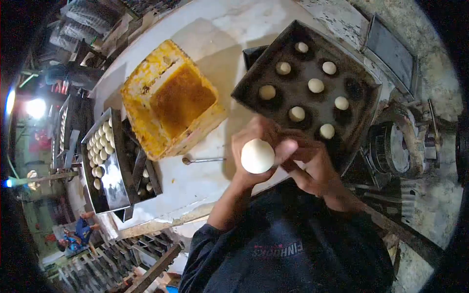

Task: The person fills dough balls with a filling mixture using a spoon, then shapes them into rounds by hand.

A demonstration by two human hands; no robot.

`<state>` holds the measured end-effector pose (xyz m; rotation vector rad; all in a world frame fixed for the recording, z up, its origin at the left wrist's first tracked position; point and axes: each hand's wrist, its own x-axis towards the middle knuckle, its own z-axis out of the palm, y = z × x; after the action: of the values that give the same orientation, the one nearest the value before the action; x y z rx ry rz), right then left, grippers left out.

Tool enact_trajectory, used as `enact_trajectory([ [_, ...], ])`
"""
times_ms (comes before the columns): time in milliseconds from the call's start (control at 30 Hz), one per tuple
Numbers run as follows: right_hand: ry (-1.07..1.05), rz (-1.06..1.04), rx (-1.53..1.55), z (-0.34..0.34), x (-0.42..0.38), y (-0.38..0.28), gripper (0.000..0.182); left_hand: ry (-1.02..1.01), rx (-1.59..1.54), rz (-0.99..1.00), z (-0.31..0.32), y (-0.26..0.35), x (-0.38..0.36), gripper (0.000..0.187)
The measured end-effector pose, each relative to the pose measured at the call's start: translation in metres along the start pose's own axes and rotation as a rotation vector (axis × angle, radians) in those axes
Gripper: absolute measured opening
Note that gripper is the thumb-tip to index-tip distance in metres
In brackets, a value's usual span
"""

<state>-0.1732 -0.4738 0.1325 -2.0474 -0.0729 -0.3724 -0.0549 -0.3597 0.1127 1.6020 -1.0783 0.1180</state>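
Observation:
My left hand (246,134) is closed around a smooth, pale dough ball (257,156), which bulges out at the side facing me. Close beside it on the right is my right hand (315,168), its fingers apart and reaching toward the left hand; some fingertips are hidden. Just beyond both hands lies a dark square baking tray (356,119) with several dough balls (315,86) spaced out on it. To the left stands a yellow-smeared square container (134,117) with a brown-orange filling (181,105) inside.
A small metal spoon-like tool (205,160) lies on the pale table (195,183). At the left, a metal tray (124,183) holds many dough balls (101,144). Another flat tray (389,53) and a round metal object (391,146) are at the right. A person (78,234) is in the background.

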Motion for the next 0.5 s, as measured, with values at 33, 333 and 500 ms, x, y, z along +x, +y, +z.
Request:
enact_trajectory([
  [33, 0.006, 0.089, -0.148, -0.022, -0.007, 0.0, 0.025, 0.0, 0.122, -0.06, 0.02, 0.0, 0.005, 0.043],
  [333, 0.17, -0.061, -0.445, -0.083, -0.039, 0.075, 0.026, -0.452, -0.589, -0.589, 0.162, -0.031, -0.02, 0.016],
  [500, 0.399, 0.336, -0.006, -0.151, -0.047, 0.151, 0.03, -0.641, -0.553, -0.6, 0.16, -0.029, 0.006, 0.045],
])
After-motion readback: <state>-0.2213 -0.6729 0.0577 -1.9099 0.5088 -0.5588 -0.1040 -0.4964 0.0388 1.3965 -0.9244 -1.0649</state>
